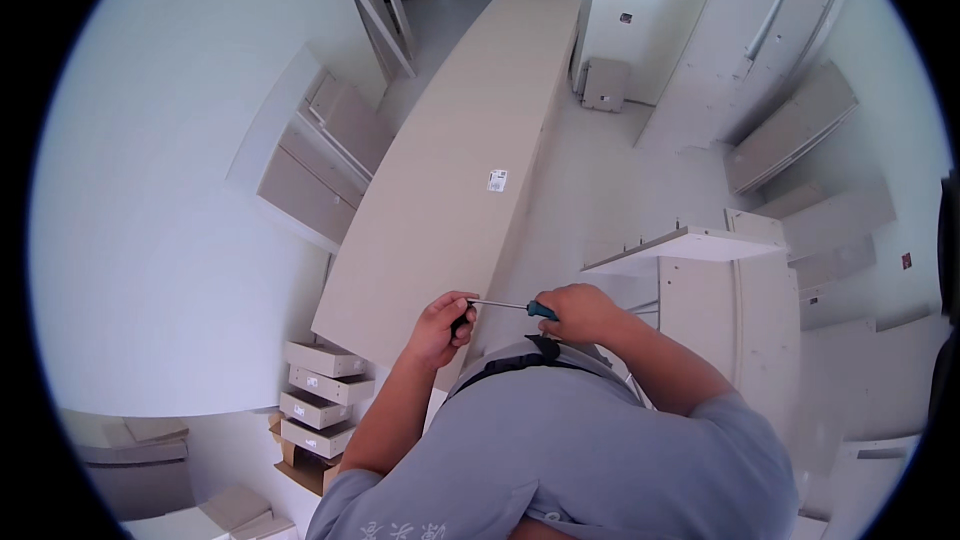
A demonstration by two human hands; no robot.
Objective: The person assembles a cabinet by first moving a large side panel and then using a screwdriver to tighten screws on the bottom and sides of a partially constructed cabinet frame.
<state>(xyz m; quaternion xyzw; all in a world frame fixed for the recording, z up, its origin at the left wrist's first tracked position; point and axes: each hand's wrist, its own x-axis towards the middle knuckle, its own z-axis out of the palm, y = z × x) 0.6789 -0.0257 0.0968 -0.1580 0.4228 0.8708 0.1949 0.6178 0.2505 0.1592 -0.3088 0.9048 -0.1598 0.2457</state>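
Note:
My right hand [582, 313] is closed round the teal handle of a screwdriver [500, 304], held level in front of my waist. Its thin metal shaft points left. At the tip, my left hand [438, 330] is closed on a small black object [460, 323], whose kind I cannot make out. The fingertips of that hand are at the shaft's end; whether they pinch it is too small to tell. Beyond both hands lies a long beige cabinet carcass [440, 150] with a white label on top.
Left of me is a stack of drawers [322, 387] beside an open cardboard box [298, 468]. On my right stands a partly joined panel assembly [698, 310], with several pegs along one board. Loose panels [790, 130] lean on the right wall, more boards [318, 175] on the left.

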